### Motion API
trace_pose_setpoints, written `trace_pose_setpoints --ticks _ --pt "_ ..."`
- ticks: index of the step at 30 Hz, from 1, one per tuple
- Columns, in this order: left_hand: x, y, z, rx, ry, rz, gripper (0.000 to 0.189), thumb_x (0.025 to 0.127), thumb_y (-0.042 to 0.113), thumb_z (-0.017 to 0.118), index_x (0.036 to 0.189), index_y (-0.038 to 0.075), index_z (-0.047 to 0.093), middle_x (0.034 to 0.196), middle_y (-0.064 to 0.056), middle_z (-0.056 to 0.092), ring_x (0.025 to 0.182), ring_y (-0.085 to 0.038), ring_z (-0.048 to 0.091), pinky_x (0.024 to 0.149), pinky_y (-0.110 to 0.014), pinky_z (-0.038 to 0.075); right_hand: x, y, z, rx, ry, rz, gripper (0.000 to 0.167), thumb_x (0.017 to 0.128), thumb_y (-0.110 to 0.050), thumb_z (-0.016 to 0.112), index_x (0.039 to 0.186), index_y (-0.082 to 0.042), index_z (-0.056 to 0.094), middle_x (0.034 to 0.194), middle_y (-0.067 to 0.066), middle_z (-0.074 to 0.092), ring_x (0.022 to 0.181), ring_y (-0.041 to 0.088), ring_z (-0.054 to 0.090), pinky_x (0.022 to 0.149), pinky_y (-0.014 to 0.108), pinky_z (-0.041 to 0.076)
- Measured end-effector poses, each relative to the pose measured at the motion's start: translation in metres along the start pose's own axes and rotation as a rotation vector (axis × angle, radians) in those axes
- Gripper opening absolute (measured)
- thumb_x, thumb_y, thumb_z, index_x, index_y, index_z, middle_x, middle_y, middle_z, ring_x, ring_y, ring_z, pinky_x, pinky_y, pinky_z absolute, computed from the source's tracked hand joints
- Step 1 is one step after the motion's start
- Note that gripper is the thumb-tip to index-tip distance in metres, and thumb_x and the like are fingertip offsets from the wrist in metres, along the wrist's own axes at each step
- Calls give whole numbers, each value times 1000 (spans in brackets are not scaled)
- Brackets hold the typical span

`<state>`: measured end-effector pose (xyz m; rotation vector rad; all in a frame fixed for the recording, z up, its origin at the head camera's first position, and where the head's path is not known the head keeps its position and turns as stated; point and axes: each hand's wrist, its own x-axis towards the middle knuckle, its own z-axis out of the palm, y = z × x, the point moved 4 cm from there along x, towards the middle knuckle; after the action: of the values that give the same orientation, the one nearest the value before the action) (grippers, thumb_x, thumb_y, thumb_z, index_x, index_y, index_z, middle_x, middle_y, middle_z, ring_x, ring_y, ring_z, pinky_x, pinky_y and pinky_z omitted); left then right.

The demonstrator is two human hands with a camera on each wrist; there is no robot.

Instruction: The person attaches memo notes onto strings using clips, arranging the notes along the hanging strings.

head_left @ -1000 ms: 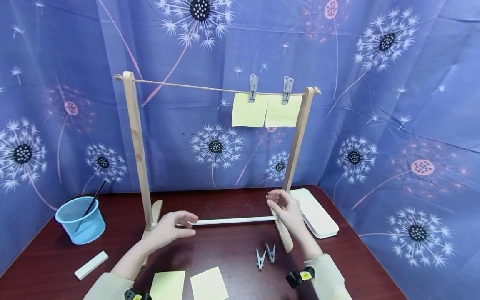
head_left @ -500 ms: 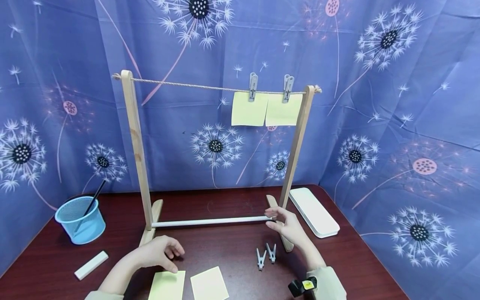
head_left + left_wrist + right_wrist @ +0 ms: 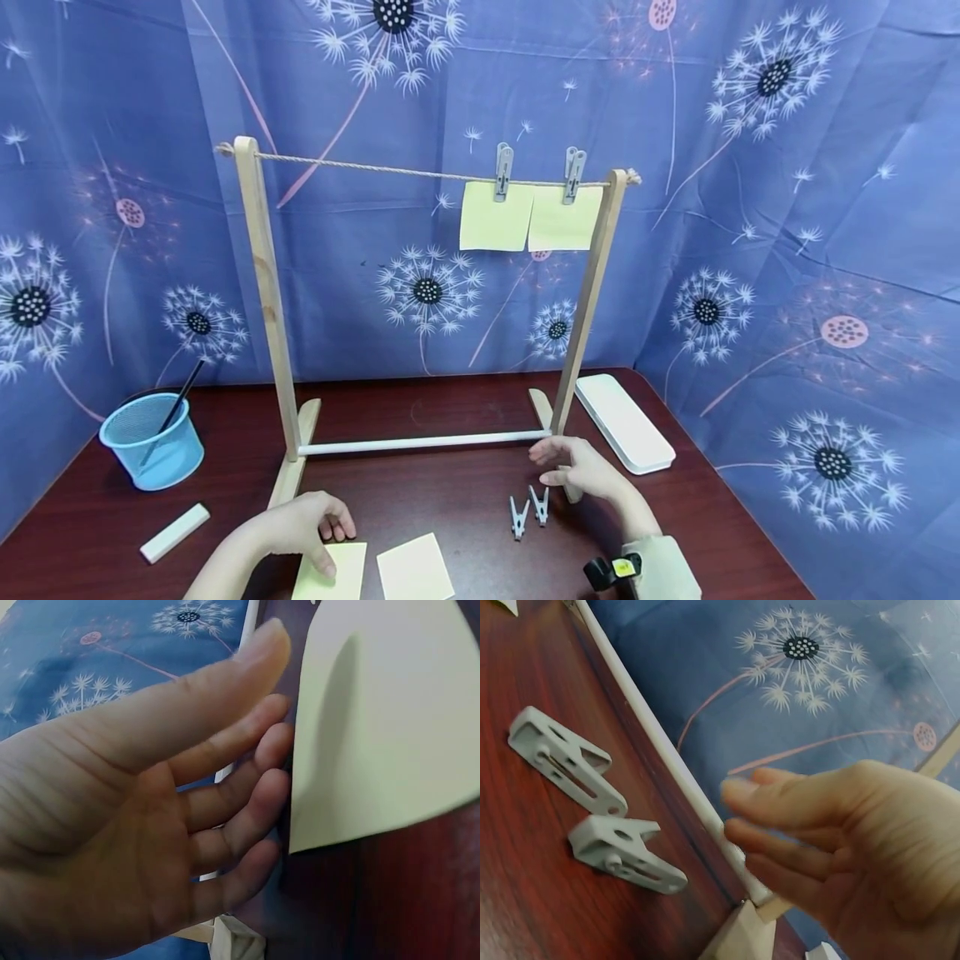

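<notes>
Bright, even light fills the head view, leaving a pale sheen on the counter (image 3: 480, 521); the wrist views look dimmer and softer, a blurry-edged, finger-shaped shadow crossing the yellow note (image 3: 412, 727), the right hand (image 3: 862, 851) slightly blurred

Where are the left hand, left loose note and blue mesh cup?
Left hand (image 3: 306, 525), head view: back of the hand.
Left loose note (image 3: 348, 571), head view: its uncovered right side.
Blue mesh cup (image 3: 168, 462), head view: its front wall.
</notes>
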<state>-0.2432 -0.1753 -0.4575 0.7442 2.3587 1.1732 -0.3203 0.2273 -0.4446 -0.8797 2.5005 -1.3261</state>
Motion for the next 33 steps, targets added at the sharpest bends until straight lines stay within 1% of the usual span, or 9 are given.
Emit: trace_pose_setpoints --ticks 4,9,13,17,19,24,27,30,33 --pt "-1 2 1 52 -9 -21 42 55 -7 87 89 7 68 83 2 57 75 -4 48 68 -21 43 -2 4 -2 -3 -42 41 30 83 4 69 111 9 63 105 25 68 100 38 66 87 39 54" --pt "-1 3 4 133 -1 -11 47 50 -8 88 87 11 65 84 4 55 77 -3 46 69 -21 41 -1 7 -1 -19 -68 43 26 78 11 67 104 8 64 96 22 69 92 27 68 85 35 56" --pt "-1 4 7 170 13 1 49 49 -11 87 86 11 63 84 5 54 76 -2 45 68 -21 41 -1 9 2 -22 -98 60 28 73 16 65 100 7 65 93 19 69 88 20 67 75 28 56" --pt "0 4 7 177 21 -9 49 50 -13 86 86 11 62 82 6 54 75 -3 45 67 -21 40 -2 8 5 -17 -108 83 30 69 19 64 96 7 65 91 20 70 88 21 67 64 23 53" --pt "1 3 6 168 21 -16 49 51 -14 85 87 11 62 81 6 54 74 -3 45 67 -21 40 -2 7 6 -34 -105 88 30 68 20 65 94 6 65 89 19 70 87 22 67 62 22 53" --pt "3 3 5 127 32 -3 48 53 -15 82 91 7 62 82 4 55 73 -4 46 66 -21 41 -2 8 8 -88 -91 123 28 69 19 67 91 2 67 87 14 71 83 16 65 53 20 50" --pt "4 1 4 109 49 8 47 53 -15 81 92 5 63 83 2 56 73 -5 47 66 -22 42 -3 7 9 -91 -88 136 25 70 18 67 89 2 68 84 13 71 76 13 62 48 18 44" --pt "5 0 3 107 75 8 47 53 -15 81 93 4 64 83 1 56 73 -6 47 66 -22 42 -3 6 10 -91 -84 135 21 72 17 68 87 3 67 80 12 70 65 10 57 46 16 40" --pt "5 -2 2 132 107 3 46 53 -14 81 92 4 65 83 1 57 73 -6 48 65 -22 42 -3 5 10 -92 -81 137 17 73 16 69 85 3 67 75 8 69 59 8 52 45 16 38"
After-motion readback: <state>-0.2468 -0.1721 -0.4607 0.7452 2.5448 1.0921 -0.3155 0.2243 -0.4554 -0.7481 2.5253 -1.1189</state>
